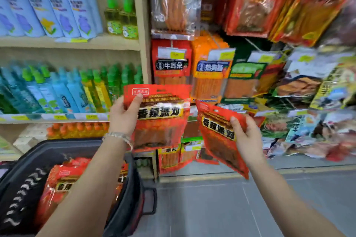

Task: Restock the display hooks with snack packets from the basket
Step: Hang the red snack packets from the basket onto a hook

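My left hand [123, 115] grips a red snack packet [161, 119] by its upper left corner and holds it upright before the display. My right hand [246, 136] holds a second red snack packet [217, 134] of the same kind, tilted, with the thumb across its front. Under my left forearm stands the dark basket [25, 179], with more red packets [59, 183] lying in it. Orange and red hanging packets [171, 65] fill the display hooks straight ahead; the hooks themselves are mostly hidden.
A wooden shelf unit [142, 31] on the left holds blue spray cans [57, 4] above and green and blue bottles [63, 92] below. More hanging snack packets [308, 86] crowd the right side. Grey floor [212, 204] lies below the display.
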`<state>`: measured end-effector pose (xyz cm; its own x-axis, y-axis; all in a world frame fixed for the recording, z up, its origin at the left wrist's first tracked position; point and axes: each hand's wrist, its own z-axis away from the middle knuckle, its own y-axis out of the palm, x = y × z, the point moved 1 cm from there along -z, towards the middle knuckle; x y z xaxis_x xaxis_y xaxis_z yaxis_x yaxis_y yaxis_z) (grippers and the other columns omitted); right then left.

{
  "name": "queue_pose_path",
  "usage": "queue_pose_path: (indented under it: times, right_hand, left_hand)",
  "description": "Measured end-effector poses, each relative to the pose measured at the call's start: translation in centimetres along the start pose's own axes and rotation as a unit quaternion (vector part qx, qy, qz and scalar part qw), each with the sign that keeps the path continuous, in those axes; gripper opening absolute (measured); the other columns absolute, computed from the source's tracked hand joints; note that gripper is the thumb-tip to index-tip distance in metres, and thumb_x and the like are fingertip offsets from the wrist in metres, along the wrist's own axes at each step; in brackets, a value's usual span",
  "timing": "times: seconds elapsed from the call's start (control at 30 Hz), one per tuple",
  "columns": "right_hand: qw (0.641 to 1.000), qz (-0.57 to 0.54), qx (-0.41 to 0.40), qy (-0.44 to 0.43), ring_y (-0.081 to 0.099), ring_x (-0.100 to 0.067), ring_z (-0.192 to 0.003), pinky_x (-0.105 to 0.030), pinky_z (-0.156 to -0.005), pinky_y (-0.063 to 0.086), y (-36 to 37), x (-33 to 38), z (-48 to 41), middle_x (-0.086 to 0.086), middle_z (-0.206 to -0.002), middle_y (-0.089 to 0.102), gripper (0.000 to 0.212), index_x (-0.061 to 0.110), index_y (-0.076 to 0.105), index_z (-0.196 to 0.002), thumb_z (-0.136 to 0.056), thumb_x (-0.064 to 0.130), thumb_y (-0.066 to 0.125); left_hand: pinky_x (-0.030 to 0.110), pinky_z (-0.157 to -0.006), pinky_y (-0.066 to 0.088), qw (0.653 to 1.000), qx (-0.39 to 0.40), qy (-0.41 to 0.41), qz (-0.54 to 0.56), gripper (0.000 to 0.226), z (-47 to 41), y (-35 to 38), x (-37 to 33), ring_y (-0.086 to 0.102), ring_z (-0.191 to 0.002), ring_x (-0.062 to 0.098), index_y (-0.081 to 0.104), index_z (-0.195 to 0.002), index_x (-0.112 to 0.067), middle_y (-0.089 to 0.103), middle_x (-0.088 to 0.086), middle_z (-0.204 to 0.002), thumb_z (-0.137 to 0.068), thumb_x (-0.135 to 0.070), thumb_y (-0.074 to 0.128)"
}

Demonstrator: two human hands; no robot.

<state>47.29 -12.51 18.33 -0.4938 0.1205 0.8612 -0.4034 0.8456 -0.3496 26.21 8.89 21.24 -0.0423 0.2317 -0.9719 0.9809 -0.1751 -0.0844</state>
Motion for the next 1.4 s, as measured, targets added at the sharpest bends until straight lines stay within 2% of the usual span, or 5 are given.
queue_pose_path:
  times: [0.23,0.43,0.6,0.93,1.4]
  right_hand:
    - [0.993,0.009,-0.087,-0.079,0.052,0.015,-0.077,-0.005,-0.065,0.035,-9.0,1.7,-9.4,0.015,-0.088,0.057,0.015,0.016,0.055,-0.103,-0.099,0.028,0.046]
    - [0.985,-0.017,-0.142,-0.099,0.052,-0.014,-0.100,-0.016,-0.084,0.038,-12.3,3.7,-17.9,-0.001,-0.107,0.060,0.026,0.008,0.055,-0.111,-0.101,0.028,0.042]
    - [0.982,-0.022,-0.158,-0.100,0.044,-0.023,-0.128,-0.034,-0.107,0.034,-13.6,5.5,-25.5,-0.013,-0.140,0.048,0.050,0.002,0.042,-0.137,-0.100,0.036,0.041]
    - [0.969,-0.126,-0.158,-0.140,0.061,-0.015,-0.095,-0.029,-0.085,0.047,-14.0,10.0,-38.1,0.007,-0.093,0.065,0.015,0.020,0.061,-0.099,-0.096,0.028,0.048]
    - [0.965,-0.239,-0.087,-0.059,0.065,-0.022,-0.102,-0.048,-0.094,0.050,-13.6,9.5,-45.7,-0.002,-0.109,0.069,0.028,0.021,0.062,-0.111,-0.087,0.034,0.054]
  left_hand:
    - [0.028,-0.074,0.050,0.998,0.009,0.053,0.042,0.015,-1.2,10.3,-7.4,0.063,-0.076,0.009,0.066,-0.070,-0.030,0.066,-0.017,-0.074,-0.082,-0.039,0.066]
    - [0.040,-0.081,0.053,0.995,0.022,0.079,0.060,0.019,-4.5,16.9,-12.5,0.066,-0.077,0.015,0.065,-0.067,-0.029,0.067,-0.014,-0.070,-0.081,-0.042,0.067]
    - [0.013,-0.059,0.041,0.988,0.000,0.128,0.091,0.026,-8.2,21.0,-15.4,0.051,-0.056,-0.005,0.059,-0.060,-0.025,0.058,-0.018,-0.055,-0.082,-0.036,0.067]
    - [0.032,-0.063,0.038,0.982,0.058,0.114,0.137,0.024,-14.6,27.0,-19.0,0.049,-0.064,0.015,0.056,-0.060,-0.025,0.054,-0.002,-0.063,-0.073,-0.040,0.068]
    - [0.039,-0.068,0.043,0.974,0.107,0.077,0.185,0.031,-17.3,31.7,-21.0,0.053,-0.073,0.024,0.059,-0.079,-0.019,0.056,0.009,-0.080,-0.064,-0.043,0.072]
